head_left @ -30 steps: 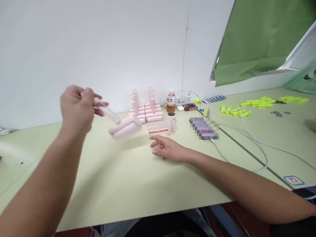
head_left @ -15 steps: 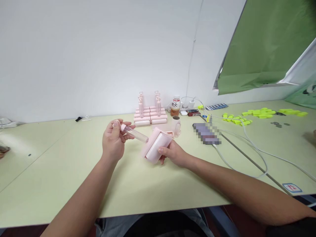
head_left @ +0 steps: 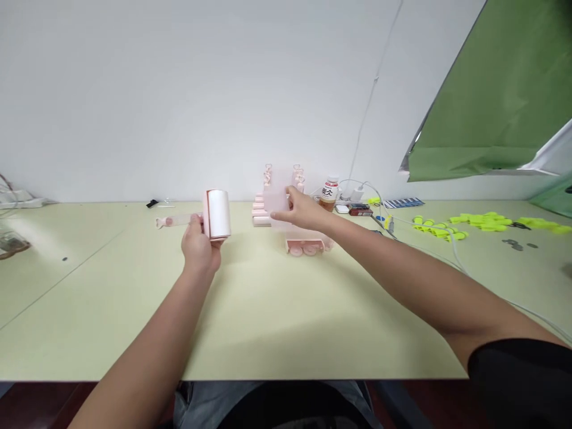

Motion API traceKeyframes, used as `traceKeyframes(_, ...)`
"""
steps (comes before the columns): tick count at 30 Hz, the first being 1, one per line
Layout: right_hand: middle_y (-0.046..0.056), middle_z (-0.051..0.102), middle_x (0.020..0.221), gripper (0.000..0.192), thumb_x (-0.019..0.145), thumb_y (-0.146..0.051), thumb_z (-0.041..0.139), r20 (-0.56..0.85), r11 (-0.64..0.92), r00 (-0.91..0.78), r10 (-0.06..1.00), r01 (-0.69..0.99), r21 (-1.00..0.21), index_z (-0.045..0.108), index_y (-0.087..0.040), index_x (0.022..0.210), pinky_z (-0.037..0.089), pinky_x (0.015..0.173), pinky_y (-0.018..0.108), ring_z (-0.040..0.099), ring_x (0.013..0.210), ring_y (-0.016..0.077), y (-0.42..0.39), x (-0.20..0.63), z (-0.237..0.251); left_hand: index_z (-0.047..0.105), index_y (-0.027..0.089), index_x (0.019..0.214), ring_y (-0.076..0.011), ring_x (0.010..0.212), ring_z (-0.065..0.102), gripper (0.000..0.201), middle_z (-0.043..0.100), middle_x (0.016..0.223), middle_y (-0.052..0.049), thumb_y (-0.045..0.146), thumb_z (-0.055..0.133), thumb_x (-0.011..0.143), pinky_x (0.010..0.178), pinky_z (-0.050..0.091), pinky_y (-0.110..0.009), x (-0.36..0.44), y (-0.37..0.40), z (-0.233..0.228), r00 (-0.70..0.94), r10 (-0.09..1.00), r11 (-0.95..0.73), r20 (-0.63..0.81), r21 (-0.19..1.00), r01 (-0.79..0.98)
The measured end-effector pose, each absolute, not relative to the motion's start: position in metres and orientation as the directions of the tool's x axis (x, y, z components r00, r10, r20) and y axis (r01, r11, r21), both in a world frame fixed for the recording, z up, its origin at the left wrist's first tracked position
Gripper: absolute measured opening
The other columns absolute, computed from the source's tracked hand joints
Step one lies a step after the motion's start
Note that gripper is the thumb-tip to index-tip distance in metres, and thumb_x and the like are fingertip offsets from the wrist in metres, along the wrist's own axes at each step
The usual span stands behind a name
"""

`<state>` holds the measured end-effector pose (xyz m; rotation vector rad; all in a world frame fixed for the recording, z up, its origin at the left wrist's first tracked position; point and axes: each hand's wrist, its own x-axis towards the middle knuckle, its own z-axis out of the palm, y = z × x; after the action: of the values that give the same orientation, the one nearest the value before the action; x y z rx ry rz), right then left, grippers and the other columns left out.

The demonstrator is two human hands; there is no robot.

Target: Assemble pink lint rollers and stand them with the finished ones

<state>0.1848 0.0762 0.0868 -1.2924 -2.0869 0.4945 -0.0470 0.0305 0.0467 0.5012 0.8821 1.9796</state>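
Observation:
My left hand (head_left: 199,245) grips a lint roller (head_left: 217,214) by its clear handle, which sticks out to the left; the white roll points up above the pale green table (head_left: 268,316). My right hand (head_left: 300,208) reaches forward and holds a translucent pink cover (head_left: 276,199) in front of a stack of pink rollers (head_left: 260,213) by the wall. A pink holder piece (head_left: 304,245) lies on the table under my right forearm.
A small bottle (head_left: 330,193), a power strip with white cables (head_left: 357,193) and small boxes stand right of the pink stack. Several yellow-green caps (head_left: 465,223) lie far right. A green sheet (head_left: 496,101) hangs at upper right. A small black item (head_left: 152,204) lies by the wall.
My right hand pulled the pink cover off the roller and carried it toward the stack at the back. My left hand turned the roller upright, its white roll now bare.

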Motion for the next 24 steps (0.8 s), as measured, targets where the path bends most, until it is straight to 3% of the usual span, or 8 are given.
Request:
traceKeyframes(2, 0.011, 0.068, 0.107, 0.073, 0.070, -0.054, 0.074, 0.227, 0.446, -0.383, 0.895, 0.778, -0.443, 0.046, -0.016, 0.125, 0.043, 0.068, 0.028, 0.062, 0.088, 0.0234, 0.095, 0.178, 0.084, 0.058, 0.018, 0.084, -0.0124, 0.056, 0.058, 0.019, 0.062, 0.074, 0.000, 0.035, 0.053, 0.091, 0.048, 0.045, -0.023, -0.043, 0.029, 0.043, -0.483, 0.876, -0.303, 0.001, 0.779, -0.549)
traceKeyframes(5, 0.015, 0.065, 0.119, 0.068, 0.073, -0.057, 0.072, 0.077, 0.548, -0.543, 0.836, 0.822, -0.155, 0.053, -0.016, 0.124, 0.043, 0.073, 0.029, 0.061, 0.102, 0.0279, 0.116, 0.162, 0.069, 0.060, 0.018, 0.085, -0.0108, 0.057, 0.056, 0.023, 0.060, 0.072, 0.001, 0.041, 0.063, 0.085, 0.048, 0.041, -0.020, -0.034, 0.024, 0.038, -0.456, 0.889, -0.298, 0.044, 0.812, -0.502)
traceKeyframes(12, 0.015, 0.069, 0.110, 0.058, 0.065, -0.048, 0.082, -0.040, 0.538, -0.543, 0.839, 0.838, -0.087, 0.068, -0.016, 0.111, 0.045, 0.077, 0.034, 0.062, 0.103, 0.0341, 0.137, 0.146, 0.039, 0.061, 0.016, 0.083, -0.0100, 0.062, 0.054, 0.025, 0.058, 0.073, 0.002, 0.040, 0.067, 0.082, 0.052, 0.039, -0.021, -0.033, 0.021, 0.040, -0.474, 0.879, -0.310, 0.039, 0.803, -0.509)
traceKeyframes(17, 0.018, 0.068, 0.113, 0.046, 0.072, -0.041, 0.078, 0.064, 0.524, -0.522, 0.850, 0.829, -0.196, 0.067, -0.013, 0.108, 0.046, 0.083, 0.037, 0.061, 0.108, 0.0350, 0.131, 0.150, 0.033, 0.060, 0.016, 0.082, -0.0096, 0.062, 0.053, 0.024, 0.057, 0.073, 0.003, 0.039, 0.065, 0.084, 0.055, 0.039, -0.021, -0.034, 0.020, 0.043, -0.481, 0.876, -0.316, 0.037, 0.797, -0.514)
traceKeyframes(20, 0.016, 0.064, 0.120, 0.039, 0.095, -0.045, 0.049, 0.188, 0.508, -0.472, 0.861, 0.795, -0.333, 0.060, -0.014, 0.114, 0.047, 0.087, 0.037, 0.060, 0.111, 0.0287, 0.107, 0.150, 0.033, 0.060, 0.016, 0.083, -0.0095, 0.066, 0.053, 0.025, 0.059, 0.074, 0.003, 0.040, 0.067, 0.082, 0.060, 0.041, -0.021, -0.029, 0.018, 0.042, -0.469, 0.882, -0.318, 0.057, 0.805, -0.500)
traceKeyframes(22, 0.012, 0.066, 0.114, 0.048, 0.102, -0.047, 0.023, 0.222, 0.507, -0.458, 0.861, 0.740, -0.441, 0.056, -0.016, 0.116, 0.051, 0.081, 0.033, 0.064, 0.099, 0.0210, 0.081, 0.149, 0.032, 0.060, 0.016, 0.084, -0.0101, 0.070, 0.055, 0.030, 0.061, 0.077, 0.002, 0.042, 0.072, 0.078, 0.064, 0.043, -0.021, -0.019, 0.015, 0.037, -0.436, 0.896, -0.314, 0.085, 0.816, -0.486)
traceKeyframes(23, 0.010, 0.066, 0.112, 0.053, 0.103, -0.047, 0.011, 0.232, 0.503, -0.453, 0.861, 0.685, -0.527, 0.052, -0.017, 0.118, 0.053, 0.074, 0.030, 0.066, 0.091, 0.0174, 0.066, 0.149, 0.031, 0.059, 0.016, 0.084, -0.0105, 0.070, 0.055, 0.033, 0.061, 0.078, 0.001, 0.044, 0.073, 0.075, 0.065, 0.043, -0.022, -0.013, 0.013, 0.033, -0.396, 0.913, -0.299, 0.101, 0.826, -0.478)
traceKeyframes(24, 0.011, 0.066, 0.111, 0.052, 0.102, -0.051, 0.014, 0.219, 0.450, -0.459, 0.861, 0.487, -0.748, 0.050, -0.017, 0.118, 0.055, 0.069, 0.031, 0.067, 0.087, 0.0178, 0.051, 0.150, 0.030, 0.059, 0.016, 0.085, -0.0110, 0.070, 0.056, 0.036, 0.062, 0.077, 0.001, 0.046, 0.074, 0.074, 0.065, 0.043, -0.022, -0.006, 0.009, 0.028, -0.340, 0.934, -0.271, 0.113, 0.842, -0.467)
